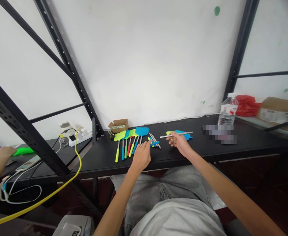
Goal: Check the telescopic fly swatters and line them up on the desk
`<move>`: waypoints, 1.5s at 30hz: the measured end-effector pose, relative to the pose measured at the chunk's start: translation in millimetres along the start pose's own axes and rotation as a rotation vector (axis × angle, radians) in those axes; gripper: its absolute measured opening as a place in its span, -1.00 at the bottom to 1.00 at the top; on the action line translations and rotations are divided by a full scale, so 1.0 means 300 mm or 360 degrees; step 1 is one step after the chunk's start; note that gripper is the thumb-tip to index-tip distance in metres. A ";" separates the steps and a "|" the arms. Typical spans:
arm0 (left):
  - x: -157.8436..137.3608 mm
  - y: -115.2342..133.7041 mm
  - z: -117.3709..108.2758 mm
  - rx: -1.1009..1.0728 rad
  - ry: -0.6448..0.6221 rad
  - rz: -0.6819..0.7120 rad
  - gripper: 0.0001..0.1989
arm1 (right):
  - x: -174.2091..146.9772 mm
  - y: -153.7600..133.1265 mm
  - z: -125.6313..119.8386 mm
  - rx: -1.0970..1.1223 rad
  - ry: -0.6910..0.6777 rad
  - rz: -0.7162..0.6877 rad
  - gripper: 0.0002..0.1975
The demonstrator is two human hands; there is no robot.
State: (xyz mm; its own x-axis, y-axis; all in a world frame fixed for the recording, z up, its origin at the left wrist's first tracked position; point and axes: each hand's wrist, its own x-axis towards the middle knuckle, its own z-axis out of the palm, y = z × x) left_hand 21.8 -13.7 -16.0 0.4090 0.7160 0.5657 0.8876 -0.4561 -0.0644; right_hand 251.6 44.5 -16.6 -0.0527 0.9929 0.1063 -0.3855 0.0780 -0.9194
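My left hand (142, 153) is closed on a blue handle grip (155, 143), which points to the right. In the fingers of my right hand (179, 143) is a thin silver metal rod (164, 136), held almost level above the table. Beneath the rod lie a blue swatter head (187, 136) and a yellow-green one (168, 133), partly hidden by the hand. Several loose metal rods (157, 137) and a yellow grip (149, 139) lie between my hands. Left of them, fly swatters with coloured handles (125, 150) are lined up in a row.
Behind the swatters stands an open cardboard box (118, 125). A water bottle (227, 111) is at the right, near a blurred patch. Black shelf posts (70, 70) frame the black table (190, 153). A yellow cable (77, 157) crosses the left. Another person's hand (7, 151) touches something green.
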 end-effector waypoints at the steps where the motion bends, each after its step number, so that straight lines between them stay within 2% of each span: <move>1: -0.001 -0.001 0.001 0.0021 0.0006 0.0000 -0.52 | 0.002 0.003 -0.001 0.0016 0.0008 -0.0005 -0.80; 10: 0.002 0.005 -0.007 -0.0046 -0.0024 -0.0085 -0.64 | 0.014 0.027 -0.014 -0.0072 -0.0068 -0.0032 -0.74; 40: 0.003 0.002 -0.002 -0.0061 -0.0011 0.0001 -0.71 | 0.009 0.027 -0.009 -0.0071 -0.0076 -0.0062 -0.66; 45: 0.004 0.001 -0.001 -0.0062 -0.0009 0.0004 -0.71 | 0.002 0.027 -0.009 -0.0206 -0.0199 -0.0079 -0.65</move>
State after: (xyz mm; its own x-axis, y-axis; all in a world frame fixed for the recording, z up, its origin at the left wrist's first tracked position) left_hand 22.5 -13.2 -15.1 0.4125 0.7177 0.5610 0.8777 -0.4779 -0.0339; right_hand 251.0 45.9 -25.1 -0.1538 0.9693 0.1917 -0.2694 0.1455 -0.9520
